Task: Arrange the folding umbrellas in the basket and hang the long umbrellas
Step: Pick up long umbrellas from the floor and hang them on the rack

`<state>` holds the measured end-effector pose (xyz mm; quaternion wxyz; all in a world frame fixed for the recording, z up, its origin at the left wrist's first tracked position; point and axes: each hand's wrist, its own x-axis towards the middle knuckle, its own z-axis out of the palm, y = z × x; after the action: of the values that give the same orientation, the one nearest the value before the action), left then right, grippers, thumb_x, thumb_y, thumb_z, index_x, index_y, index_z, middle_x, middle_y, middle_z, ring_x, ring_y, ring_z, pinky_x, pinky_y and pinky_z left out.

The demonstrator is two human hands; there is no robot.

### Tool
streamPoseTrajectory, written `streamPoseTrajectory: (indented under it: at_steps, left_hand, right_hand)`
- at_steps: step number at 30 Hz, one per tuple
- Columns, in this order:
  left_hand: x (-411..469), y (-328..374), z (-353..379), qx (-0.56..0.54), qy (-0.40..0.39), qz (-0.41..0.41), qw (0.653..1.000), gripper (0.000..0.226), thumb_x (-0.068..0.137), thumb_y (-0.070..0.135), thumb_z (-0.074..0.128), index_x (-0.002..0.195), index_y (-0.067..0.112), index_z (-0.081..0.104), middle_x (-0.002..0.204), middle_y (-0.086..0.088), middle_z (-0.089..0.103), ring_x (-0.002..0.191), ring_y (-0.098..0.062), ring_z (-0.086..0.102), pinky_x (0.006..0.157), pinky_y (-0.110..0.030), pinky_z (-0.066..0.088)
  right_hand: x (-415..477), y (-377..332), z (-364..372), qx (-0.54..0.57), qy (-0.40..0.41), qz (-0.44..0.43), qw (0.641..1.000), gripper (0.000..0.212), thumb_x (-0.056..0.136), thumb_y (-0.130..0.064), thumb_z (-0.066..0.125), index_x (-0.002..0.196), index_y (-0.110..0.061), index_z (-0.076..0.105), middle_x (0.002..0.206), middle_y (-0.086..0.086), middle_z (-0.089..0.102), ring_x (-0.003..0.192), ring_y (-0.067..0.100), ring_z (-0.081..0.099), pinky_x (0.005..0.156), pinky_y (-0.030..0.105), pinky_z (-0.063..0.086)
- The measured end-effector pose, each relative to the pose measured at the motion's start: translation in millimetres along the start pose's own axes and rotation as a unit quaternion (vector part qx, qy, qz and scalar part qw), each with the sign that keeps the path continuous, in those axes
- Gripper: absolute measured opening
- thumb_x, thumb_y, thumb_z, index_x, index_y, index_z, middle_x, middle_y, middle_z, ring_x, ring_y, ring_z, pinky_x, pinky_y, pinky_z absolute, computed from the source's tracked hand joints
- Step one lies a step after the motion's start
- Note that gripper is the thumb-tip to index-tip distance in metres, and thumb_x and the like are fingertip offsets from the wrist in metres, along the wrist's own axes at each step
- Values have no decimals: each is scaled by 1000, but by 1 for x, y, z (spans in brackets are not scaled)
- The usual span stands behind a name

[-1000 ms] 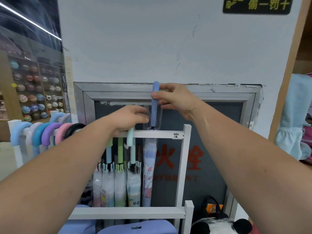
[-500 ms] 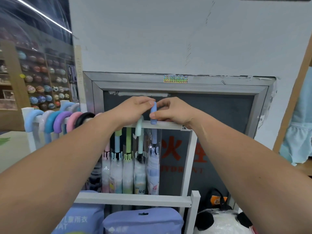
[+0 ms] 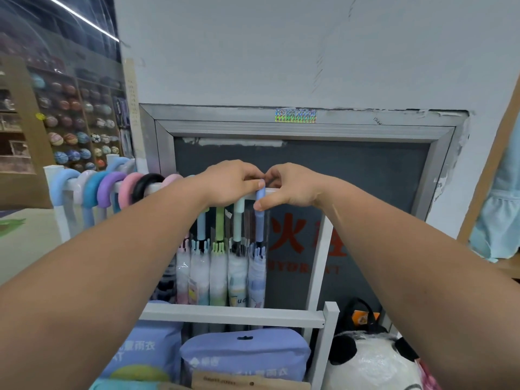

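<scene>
Two hands meet at the crook of the blue umbrella [image 3: 259, 220], which is hooked over the rack's top rail [image 3: 157, 187]. The right hand [image 3: 292, 187] pinches the handle, thumb below, and the left hand [image 3: 230, 184] curls round its tip. It is probably light, stiff in the shaft and slick in its plastic sleeve, so the handle is the sure hold. Other long umbrellas [image 3: 219, 266] hang just beside it, and raincoat packs [image 3: 244, 353] fill the shelf below. No basket shows.
</scene>
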<state>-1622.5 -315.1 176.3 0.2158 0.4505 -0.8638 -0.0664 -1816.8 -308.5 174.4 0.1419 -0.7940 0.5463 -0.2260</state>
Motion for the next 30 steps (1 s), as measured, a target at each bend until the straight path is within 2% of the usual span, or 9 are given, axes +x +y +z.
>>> streamPoseTrajectory:
  at_steps: [4, 7, 9, 11, 13, 16, 20, 25, 30]
  left_hand:
    - [-4, 6, 2, 6, 5, -6, 1000, 33, 102, 47, 49, 129, 36, 64, 123, 11, 67, 115, -16, 60, 101, -46, 48]
    - [-10, 10, 3, 17, 6, -14, 1000, 35, 103, 46, 45, 134, 36, 60, 129, 9, 66, 119, -18, 58, 103, -46, 46]
    - [-16, 12, 7, 28, 21, -26, 999, 41, 106, 43, 41, 145, 34, 50, 146, 4, 56, 136, -20, 49, 114, -46, 36]
    - [-25, 16, 13, 23, 59, -46, 997, 47, 108, 37, 37, 154, 28, 38, 160, -1, 39, 151, -19, 28, 124, -45, 17]
    - [-37, 19, 20, 8, 106, -55, 993, 49, 108, 33, 37, 156, 24, 32, 163, -2, 32, 154, -16, 18, 126, -45, 10]
    - [-55, 21, 29, 2, 157, -60, 986, 50, 107, 32, 41, 155, 21, 34, 163, -2, 32, 154, -18, 20, 125, -43, 15]
    - [-81, 28, 38, 57, 180, -54, 981, 52, 103, 33, 49, 151, 16, 42, 159, -8, 39, 149, -26, 32, 122, -43, 24]
    - [-115, 46, 55, 120, 163, -4, 979, 49, 98, 35, 56, 143, 14, 51, 145, -10, 52, 134, -34, 45, 109, -50, 38]
    - [-147, 68, 94, 95, 115, 78, 986, 54, 97, 38, 59, 144, 14, 51, 147, -11, 51, 134, -36, 46, 111, -49, 37]
  right_hand:
    - [-5, 0, 1, -21, 7, -2, 1000, 58, 66, -52, 86, 110, -24, 62, 90, -11, 63, 83, 9, 60, 67, 26, 41]
    - [-11, -2, 2, -41, 19, -9, 999, 59, 66, -56, 84, 112, -24, 65, 97, -9, 66, 91, 14, 63, 72, 29, 47]
    - [-17, -2, 3, -45, 33, -22, 998, 67, 69, -60, 80, 123, -23, 64, 115, -6, 68, 106, 16, 64, 89, 35, 52]
    - [-29, -2, 6, -28, 65, -35, 997, 78, 78, -64, 72, 141, -21, 54, 139, -2, 60, 125, 16, 57, 105, 36, 47]
    - [-42, 0, 9, -26, 112, -56, 992, 73, 90, -64, 57, 148, -22, 45, 147, -3, 53, 134, 15, 51, 109, 36, 42]
    - [-67, 4, 12, -80, 162, -90, 979, 58, 99, -55, 46, 147, -23, 45, 147, -3, 53, 135, 18, 48, 109, 39, 40]
    - [-107, 6, 21, -171, 194, -79, 963, 54, 98, -56, 46, 141, -23, 52, 138, -1, 59, 127, 24, 53, 103, 45, 44]
    - [-165, 12, 38, -232, 178, 8, 956, 58, 96, -61, 44, 142, -25, 50, 141, 0, 57, 129, 25, 51, 102, 45, 43]
    - [-245, 25, 66, -257, 178, 121, 942, 57, 94, -63, 47, 137, -26, 54, 135, 0, 58, 125, 26, 53, 98, 43, 43]
